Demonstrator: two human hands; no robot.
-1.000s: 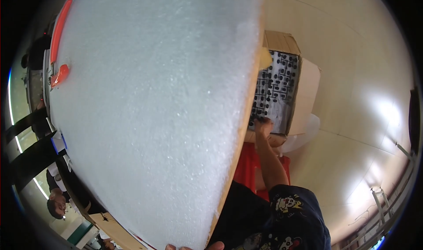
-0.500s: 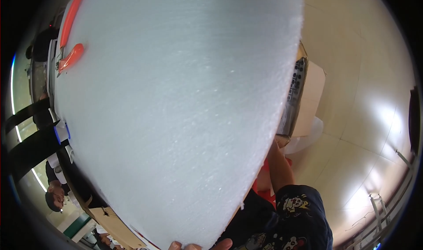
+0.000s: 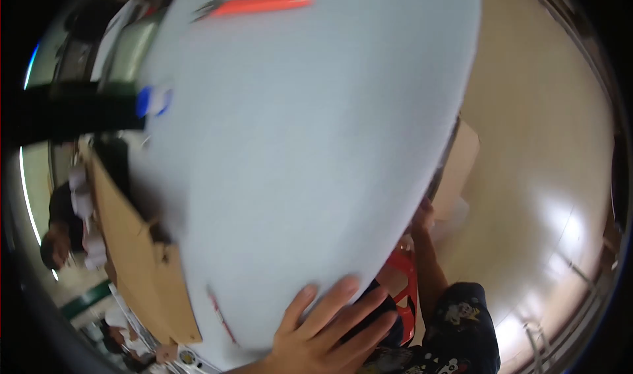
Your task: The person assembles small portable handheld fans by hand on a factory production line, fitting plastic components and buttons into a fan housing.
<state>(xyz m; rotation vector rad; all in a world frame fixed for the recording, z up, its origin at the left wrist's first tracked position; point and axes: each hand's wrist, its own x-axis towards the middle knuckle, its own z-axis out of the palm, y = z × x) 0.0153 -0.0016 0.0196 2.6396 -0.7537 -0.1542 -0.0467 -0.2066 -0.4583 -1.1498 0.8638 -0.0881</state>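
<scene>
A broad white work surface, which looks like foam sheeting, fills the middle of the view. My left hand rests at its near edge with fingers spread and nothing in them. Beyond the right edge, my right hand is at the near end of a cardboard box; its fingers are blurred and partly hidden, so its grip is unclear. The white surface hides most of that box. Cutting pliers with orange-red handles lie at the far end of the surface. A thin red-and-white stick lies left of my left hand.
A large cardboard box stands along the left edge. Further up that side is a blue-and-white round item by a dark post. A red stool is beside my right forearm. Another person is at the far left.
The view has turned, so the pliers now appear further right and the left cardboard box shows more. My left hand has come further into view over the near edge; my right hand remains by the box.
</scene>
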